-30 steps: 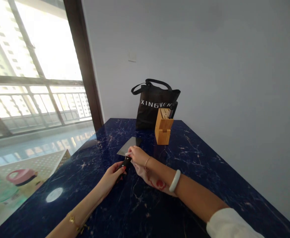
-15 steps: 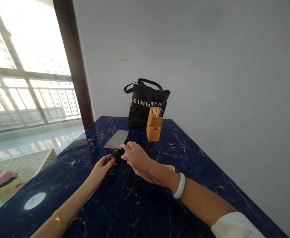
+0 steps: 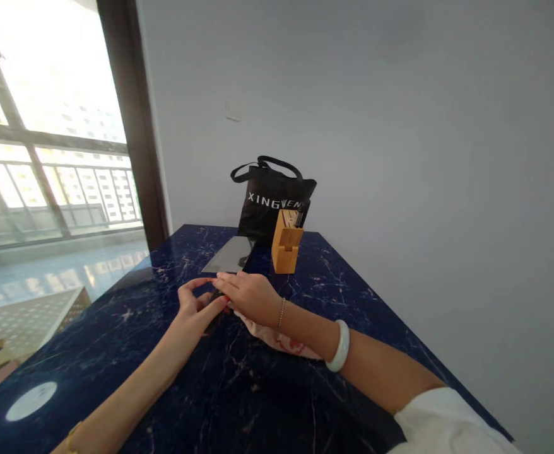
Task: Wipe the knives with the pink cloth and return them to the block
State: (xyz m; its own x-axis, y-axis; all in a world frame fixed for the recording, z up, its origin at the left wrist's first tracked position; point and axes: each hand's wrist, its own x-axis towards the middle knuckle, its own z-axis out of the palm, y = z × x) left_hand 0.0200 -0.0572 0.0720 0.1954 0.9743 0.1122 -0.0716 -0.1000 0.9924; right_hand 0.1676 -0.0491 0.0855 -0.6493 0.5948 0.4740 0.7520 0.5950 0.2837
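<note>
A cleaver (image 3: pixel 227 255) with a wide metal blade points away from me above the table, its dark handle mostly covered by fingers. My left hand (image 3: pixel 196 306) is closed round the handle end, thumb on top. Against that same handle, touching the left fingertips, my right hand (image 3: pixel 251 295) is closed on a whitish cloth with red print (image 3: pixel 289 345), which trails under my right wrist. Fingers hide where cloth and handle meet. Beyond the hands stands a wooden knife block (image 3: pixel 286 247) with a black-handled tool in its right side.
A black tote bag (image 3: pixel 270 197) stands behind the knife block near the wall. Everything rests on a dark blue marbled table (image 3: pixel 248 403). A white round spot (image 3: pixel 31 401) shows at its left. A perforated pale bin (image 3: pixel 45 318) sits low beyond the left edge.
The left fingers have lifted and regripped nearer the right hand. The cleaver blade has moved slightly away from me and clear of the right fingers, which now lie over the handle.
</note>
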